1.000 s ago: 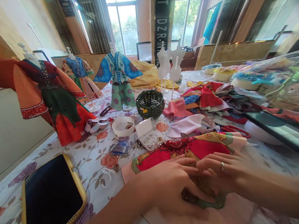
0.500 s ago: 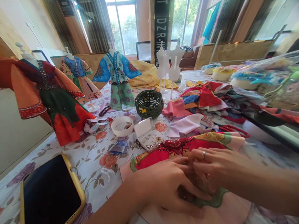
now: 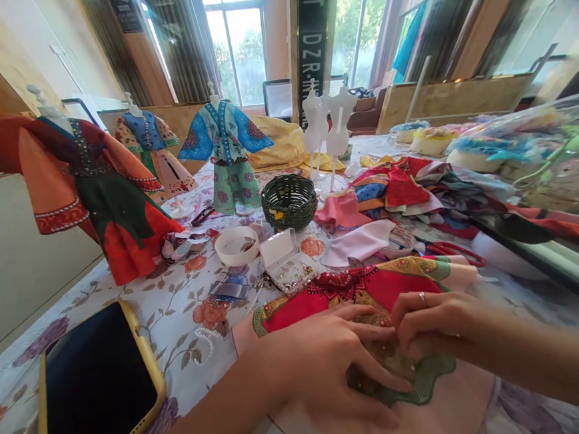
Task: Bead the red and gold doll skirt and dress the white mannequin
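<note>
room lies between phone [image 3: 99,386] and fabric [image 3: 390,284] — case [image 3: 279,250] and basket [image 3: 289,203] block the way beyond the fabric

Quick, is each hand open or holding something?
Left hand: open, fingers spread on the red, gold, green and pink patterned fabric.
Right hand: fingers curled at the fabric; cannot tell if holding anything.

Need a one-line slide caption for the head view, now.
Left hand spread across patterned fabric, curled right hand close beside it, a woven basket and three clothed mannequins beyond.
</note>
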Demonstrator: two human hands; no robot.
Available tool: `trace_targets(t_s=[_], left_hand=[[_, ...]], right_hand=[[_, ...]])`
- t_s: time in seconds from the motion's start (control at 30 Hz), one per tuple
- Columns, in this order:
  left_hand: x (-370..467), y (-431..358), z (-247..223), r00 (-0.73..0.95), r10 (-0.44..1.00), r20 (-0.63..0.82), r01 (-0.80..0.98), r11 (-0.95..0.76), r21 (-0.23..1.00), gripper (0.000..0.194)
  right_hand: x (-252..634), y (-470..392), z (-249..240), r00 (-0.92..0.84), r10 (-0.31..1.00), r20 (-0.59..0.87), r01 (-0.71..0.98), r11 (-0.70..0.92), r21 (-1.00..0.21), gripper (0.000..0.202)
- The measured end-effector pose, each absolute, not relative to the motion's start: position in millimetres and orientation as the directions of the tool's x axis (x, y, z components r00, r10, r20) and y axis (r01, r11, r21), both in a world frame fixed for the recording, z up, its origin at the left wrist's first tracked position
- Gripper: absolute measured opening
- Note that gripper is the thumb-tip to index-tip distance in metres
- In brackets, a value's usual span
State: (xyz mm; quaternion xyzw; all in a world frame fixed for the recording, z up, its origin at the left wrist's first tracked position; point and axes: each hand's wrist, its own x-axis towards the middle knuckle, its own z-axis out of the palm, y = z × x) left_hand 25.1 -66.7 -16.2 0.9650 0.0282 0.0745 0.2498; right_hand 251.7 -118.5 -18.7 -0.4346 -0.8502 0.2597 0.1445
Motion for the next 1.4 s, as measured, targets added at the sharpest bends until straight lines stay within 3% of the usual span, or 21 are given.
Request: trace_targets(t_s=[0.37, 0.67, 0.93, 1.13, 1.2, 1.4], left_hand=[[27.4, -70.2, -11.0, 0.988, 0.095, 0.121, 0.03, -0.893, 0.45, 0.031], [26.8, -67.8, -12.8, 0.99, 0.081, 0.119, 0.018, -0.889, 0.458, 0.032], [25.5, -65.5, -12.8, 0.991, 0.095, 0.093, 0.036, -0.864, 0.502, 0.034], [25.3, -65.3, -9.4, 0.992, 0.097, 0.077, 0.042, -0.846, 0.531, 0.032], [25.1, -65.4, -7.4, 0.992, 0.109, 0.057, 0.058, -0.826, 0.56, 0.033], [24.3, -64.0, -3.0, 0.993, 0.11, 0.037, 0.059, -0.753, 0.656, 0.039]], right_hand=[[246.4, -133.5, -44.5, -0.317, 0.947, 0.051, 0.726, 0.277, -0.629, 0.006], [239.4, -133.9, -39.6, -0.289, 0.956, 0.042, 0.696, 0.24, -0.677, 0.006], [235.7, -130.3, -28.6, -0.322, 0.946, 0.033, 0.783, 0.286, -0.552, 0.015], [224.4, -132.2, -33.3, -0.484, 0.861, 0.155, 0.689, 0.484, -0.539, 0.019], [224.8, -135.1, -40.6, -0.452, 0.862, 0.229, 0.679, 0.5, -0.538, 0.021], [232.9, -150.9, -49.3, -0.527, 0.748, 0.404, 0.69, 0.654, -0.311, 0.015]])
